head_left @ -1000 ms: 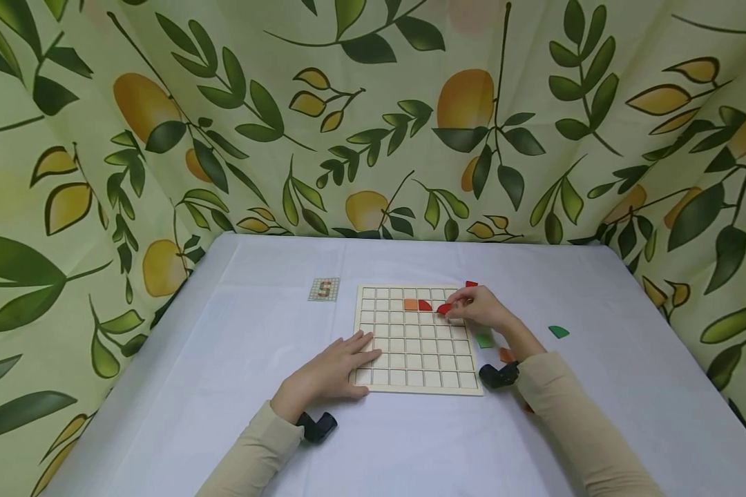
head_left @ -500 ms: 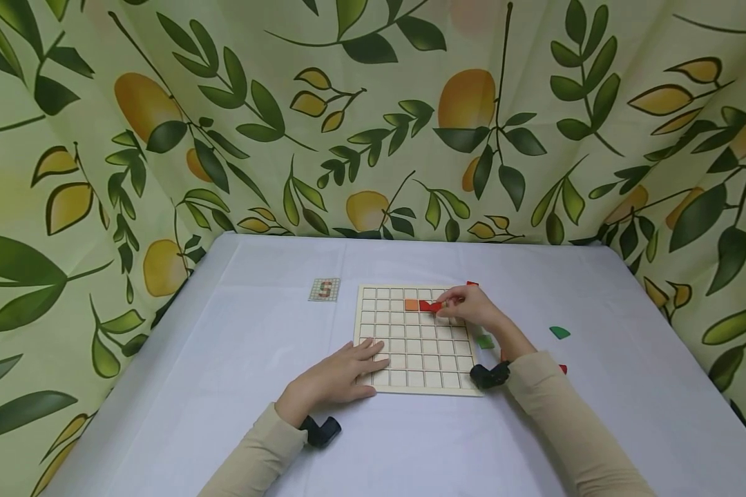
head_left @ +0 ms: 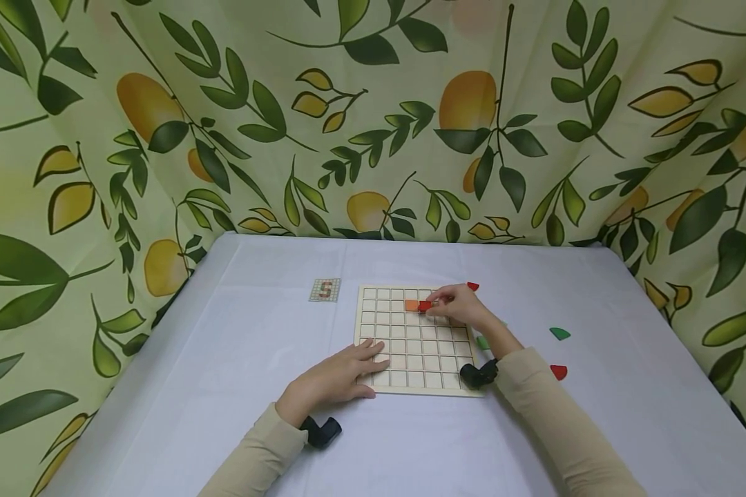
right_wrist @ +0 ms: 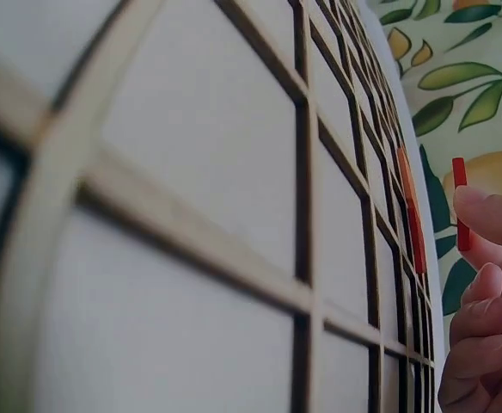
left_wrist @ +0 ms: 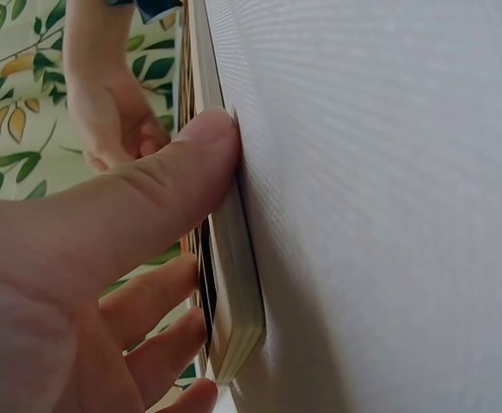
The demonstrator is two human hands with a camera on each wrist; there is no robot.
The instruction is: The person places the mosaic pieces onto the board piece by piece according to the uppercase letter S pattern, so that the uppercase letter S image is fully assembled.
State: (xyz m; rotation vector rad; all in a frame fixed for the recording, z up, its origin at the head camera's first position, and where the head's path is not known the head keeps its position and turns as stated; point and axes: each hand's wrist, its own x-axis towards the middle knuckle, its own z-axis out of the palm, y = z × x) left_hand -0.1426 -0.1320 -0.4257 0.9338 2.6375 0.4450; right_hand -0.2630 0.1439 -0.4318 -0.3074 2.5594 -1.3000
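Note:
A pale wooden grid board (head_left: 398, 359) lies on the white table. My left hand (head_left: 336, 376) rests on its near left corner, fingers spread over the grid; in the left wrist view the thumb (left_wrist: 178, 168) lies against the board's side edge. My right hand (head_left: 463, 307) pinches a thin red piece (right_wrist: 459, 172) between thumb and fingertip, above the board's upper rows. Below it, a red quarter-round piece (right_wrist: 417, 245) sits in a cell beside an orange square (head_left: 412, 305). In the head view the two red pieces overlap and cannot be told apart.
A small pattern card (head_left: 324, 290) lies left of the board. To the right are loose pieces: a red one (head_left: 473, 286), a light green one (head_left: 483, 342), a green quarter-round (head_left: 559, 333) and another red one (head_left: 558, 372). A leaf-and-fruit curtain (head_left: 373, 138) hangs behind.
My right hand has moved left with the red piece, to over the cell right of the orange square. My left hand has slid slightly right on the board.

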